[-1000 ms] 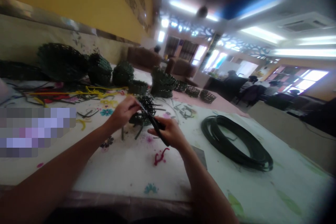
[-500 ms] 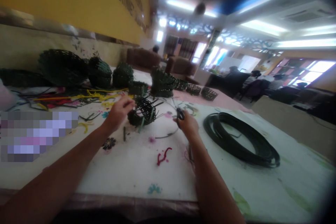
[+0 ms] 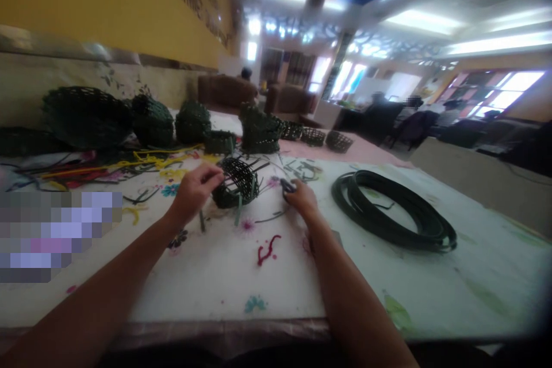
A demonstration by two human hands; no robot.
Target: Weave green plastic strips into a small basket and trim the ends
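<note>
Woven basket (image 3: 249, 177), just right of the left hand's (image 3: 199, 188) fingertips, which pinch its edge. We see the right hand's (image 3: 303, 198) fingers curled around a dark-handled tool (image 3: 287, 186), drawn away from the weave since a second ago; only the left now steadies the work. Beyond the right fingers lies a strip coil (image 3: 371, 223).

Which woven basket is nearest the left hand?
The small dark-green basket with loose strips sticking out, right beside the left hand; the other baskets sit farther back.
</note>
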